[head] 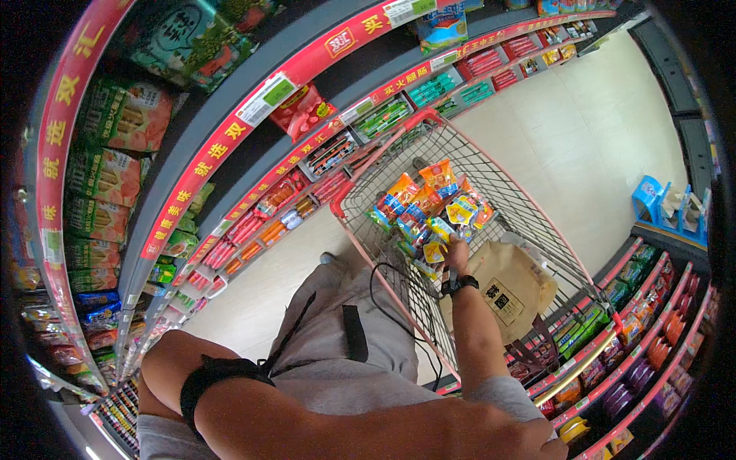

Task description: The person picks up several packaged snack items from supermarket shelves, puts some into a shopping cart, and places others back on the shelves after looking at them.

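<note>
My right hand (456, 255), with a black watch on its wrist, reaches into a wire shopping cart (540, 221) with red rims. Its fingers close on a small snack package (441, 228) at the near side of several colourful snack bags (397, 192). A brown paper bag (489, 276) with dark handles stands beside that wrist in the cart. My left forearm, a black strap around it, crosses low in front of my body towards the right sleeve. What seems to be my left hand (512, 428) lies by that sleeve; its fingers cannot be made out.
Shelves with red edge strips (213, 155) curve along the left, holding packaged sausages (247, 227) and green bags (103, 215). At the lower right stands another tiered shelf (624, 359) with packets, a blue rack (670, 210) on top. A black cord (375, 293) hangs over the cart's side.
</note>
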`<state>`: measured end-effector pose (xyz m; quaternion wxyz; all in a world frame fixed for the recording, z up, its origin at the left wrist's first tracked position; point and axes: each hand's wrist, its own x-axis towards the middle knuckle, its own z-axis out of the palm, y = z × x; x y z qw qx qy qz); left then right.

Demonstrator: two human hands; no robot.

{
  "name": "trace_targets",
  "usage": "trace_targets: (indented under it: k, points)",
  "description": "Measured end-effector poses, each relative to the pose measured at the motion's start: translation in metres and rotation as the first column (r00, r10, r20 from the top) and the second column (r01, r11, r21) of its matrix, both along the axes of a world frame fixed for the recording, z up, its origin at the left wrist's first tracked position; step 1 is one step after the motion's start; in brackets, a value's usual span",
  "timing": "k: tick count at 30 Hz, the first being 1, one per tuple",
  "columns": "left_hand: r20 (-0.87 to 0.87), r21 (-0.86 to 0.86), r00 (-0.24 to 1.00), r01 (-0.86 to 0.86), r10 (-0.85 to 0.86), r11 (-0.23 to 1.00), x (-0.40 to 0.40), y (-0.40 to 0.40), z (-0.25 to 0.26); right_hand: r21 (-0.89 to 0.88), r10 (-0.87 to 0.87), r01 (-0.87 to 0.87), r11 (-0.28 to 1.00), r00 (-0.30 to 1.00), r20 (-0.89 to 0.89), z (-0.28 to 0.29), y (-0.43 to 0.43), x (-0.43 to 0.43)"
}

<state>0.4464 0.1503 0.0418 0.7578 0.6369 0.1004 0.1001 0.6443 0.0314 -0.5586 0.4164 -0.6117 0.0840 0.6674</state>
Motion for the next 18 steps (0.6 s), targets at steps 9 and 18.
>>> trace_targets:
  k: [9,18]
  points:
    - [0.011,0.534,0.854,-0.444,0.52,0.719,-0.061,-0.13,0.007,0.294,0.047,-0.055,0.954,0.998,0.036,0.163,0.013,-0.024]
    - [-0.034,0.311,0.89,-0.424,0.455,0.851,-0.253,-0.118,-0.025,0.494,0.322,-0.418,0.763,0.907,0.27,0.375,-0.034,-0.152]
